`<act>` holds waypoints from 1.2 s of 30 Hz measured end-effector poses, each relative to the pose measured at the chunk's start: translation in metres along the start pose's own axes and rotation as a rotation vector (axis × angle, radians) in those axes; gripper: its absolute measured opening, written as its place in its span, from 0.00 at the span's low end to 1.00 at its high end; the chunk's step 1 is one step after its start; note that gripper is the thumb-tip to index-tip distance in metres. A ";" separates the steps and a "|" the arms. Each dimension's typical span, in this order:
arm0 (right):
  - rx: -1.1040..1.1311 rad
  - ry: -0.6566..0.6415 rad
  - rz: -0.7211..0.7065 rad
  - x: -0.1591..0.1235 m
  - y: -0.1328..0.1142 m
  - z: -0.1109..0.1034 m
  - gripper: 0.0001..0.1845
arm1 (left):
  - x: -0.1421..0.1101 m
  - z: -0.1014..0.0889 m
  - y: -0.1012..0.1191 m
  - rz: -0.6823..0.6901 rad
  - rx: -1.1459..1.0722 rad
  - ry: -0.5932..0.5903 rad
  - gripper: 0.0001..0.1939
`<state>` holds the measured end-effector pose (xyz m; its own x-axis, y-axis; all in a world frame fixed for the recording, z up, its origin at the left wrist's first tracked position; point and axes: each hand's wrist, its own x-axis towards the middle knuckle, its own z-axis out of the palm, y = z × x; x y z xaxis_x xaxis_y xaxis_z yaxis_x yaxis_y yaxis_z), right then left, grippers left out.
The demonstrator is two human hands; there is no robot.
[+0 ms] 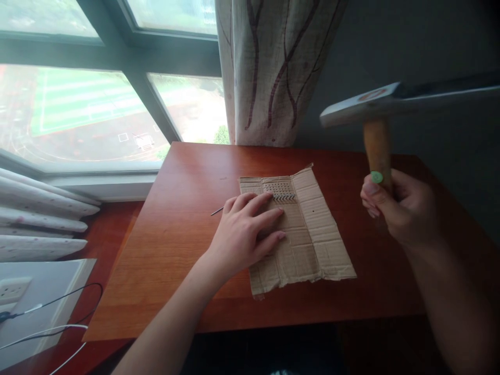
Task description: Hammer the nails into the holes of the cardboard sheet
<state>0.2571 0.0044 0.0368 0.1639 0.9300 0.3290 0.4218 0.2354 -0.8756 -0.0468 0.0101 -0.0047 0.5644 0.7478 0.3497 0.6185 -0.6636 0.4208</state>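
My right hand (406, 211) is closed around the wooden handle of a hammer (377, 148), held up above the right side of the table. The hammer's metal head points left, and its dark end blurs off to the right. My left hand (246, 229) lies on a creased piece of cardboard (300, 255) with its fingers spread. Its index fingertip is at the edge of a small patch (278, 188) with rows of dark holes and a zigzag lower border. A thin metal rod (217, 211) sticks out to the left from behind that hand.
Beneath the cardboard is a reddish-brown wooden table (164, 250). A window (86, 109) fills the left, with a patterned curtain (265, 78) beyond the table's back edge. At lower left, cables (58, 330) hang near a wall socket (14, 289).
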 end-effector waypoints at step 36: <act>0.520 0.232 0.068 0.011 0.068 0.048 0.29 | -0.024 -0.023 -0.070 -0.542 0.459 -0.316 0.13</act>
<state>0.2451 0.0443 -0.0362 0.3913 0.8755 0.2836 -0.0813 0.3398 -0.9370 -0.1165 0.0395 -0.0233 0.2052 0.9746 -0.0898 0.9782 -0.2011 0.0525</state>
